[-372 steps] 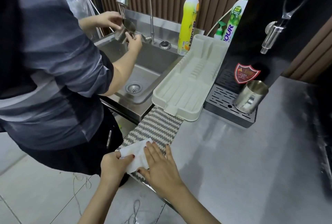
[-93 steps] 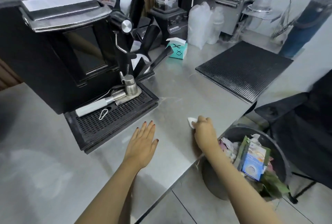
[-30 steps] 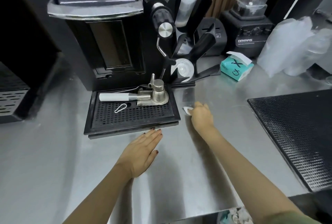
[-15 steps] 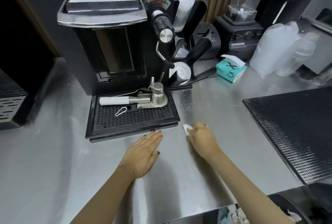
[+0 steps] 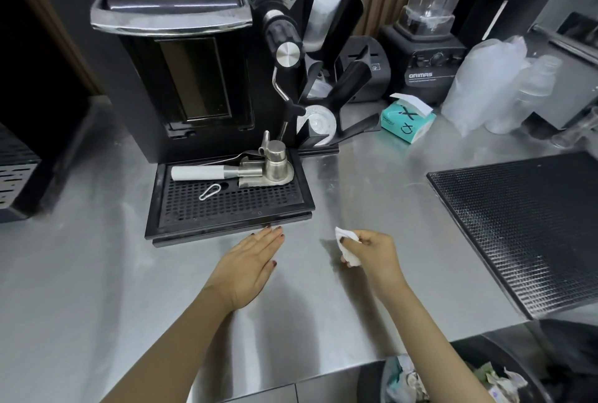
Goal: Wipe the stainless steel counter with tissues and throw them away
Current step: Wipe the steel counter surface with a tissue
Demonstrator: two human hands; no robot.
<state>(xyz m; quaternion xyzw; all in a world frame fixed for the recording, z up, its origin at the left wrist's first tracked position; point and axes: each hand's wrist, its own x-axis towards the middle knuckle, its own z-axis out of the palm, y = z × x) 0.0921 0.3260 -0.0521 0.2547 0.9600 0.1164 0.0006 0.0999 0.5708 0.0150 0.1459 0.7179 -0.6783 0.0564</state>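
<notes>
A crumpled white tissue (image 5: 348,245) is pinched in my right hand (image 5: 372,253), which is lifted a little above the stainless steel counter (image 5: 372,195), palm turned up. My left hand (image 5: 249,265) lies flat on the counter with its fingers together, the fingertips just short of the black drip tray (image 5: 231,205). A dark round bin (image 5: 504,370) full of crumpled waste stands below the counter's front edge at the lower right, partly hidden by my right forearm.
A black coffee machine (image 5: 181,56) with a portafilter on its tray stands behind my hands. A teal tissue box (image 5: 406,119), a blender (image 5: 424,46) and bagged plastic cups (image 5: 492,85) line the back. A black mesh mat (image 5: 524,228) covers the right side.
My right hand has drawn the tissue back toward me from beside the drip tray, then lifted and turned it off the counter. My left hand has stayed flat in place.
</notes>
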